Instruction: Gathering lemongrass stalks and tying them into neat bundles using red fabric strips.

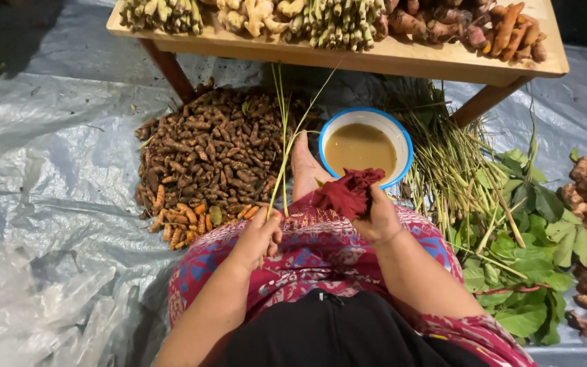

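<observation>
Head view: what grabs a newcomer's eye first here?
Probably the big heap of brown and orange roots on the grey plastic sheet, left of the person's foot. Just ahead of the knees sits a blue-rimmed bowl of murky brown liquid, and the right hand holds a dark red cloth in front of it. The left hand grips thin green stalks that reach up toward the wooden table.

left hand (258,239): grip closed | right hand (377,219): grip closed, raised
</observation>
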